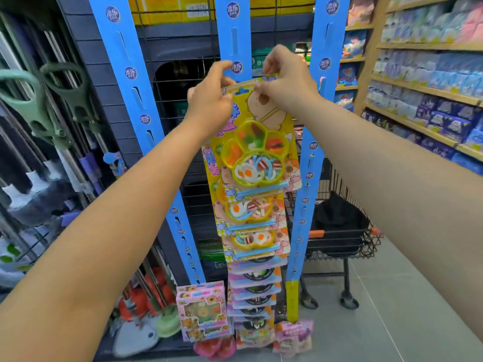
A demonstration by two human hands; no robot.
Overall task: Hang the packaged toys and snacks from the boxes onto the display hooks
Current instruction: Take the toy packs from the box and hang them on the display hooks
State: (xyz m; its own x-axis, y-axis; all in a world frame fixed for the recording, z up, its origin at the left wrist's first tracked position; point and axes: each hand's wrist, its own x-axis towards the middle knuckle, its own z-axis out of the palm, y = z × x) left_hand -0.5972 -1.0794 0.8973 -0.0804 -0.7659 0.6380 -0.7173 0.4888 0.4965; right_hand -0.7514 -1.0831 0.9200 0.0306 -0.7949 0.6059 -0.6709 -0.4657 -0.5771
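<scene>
A yellow carded toy pack point(254, 150) with a paw-shaped tray of play food hangs in front of the middle blue display strip point(234, 35). My left hand point(210, 100) pinches the card's top left corner. My right hand point(283, 79) pinches its top right edge against the strip. Below it, several similar yellow packs point(251, 220) and purple-edged packs point(254, 286) hang in a column on the same strip. The hook under my fingers is hidden.
Two more blue strips flank it: the left strip point(136, 82) carries a pink pack point(202, 309) at its bottom, the right strip point(317, 105) a pink bag point(294, 335). Mops point(52, 158) stand left. A shopping cart point(339, 231) and stocked shelves point(428, 82) are right.
</scene>
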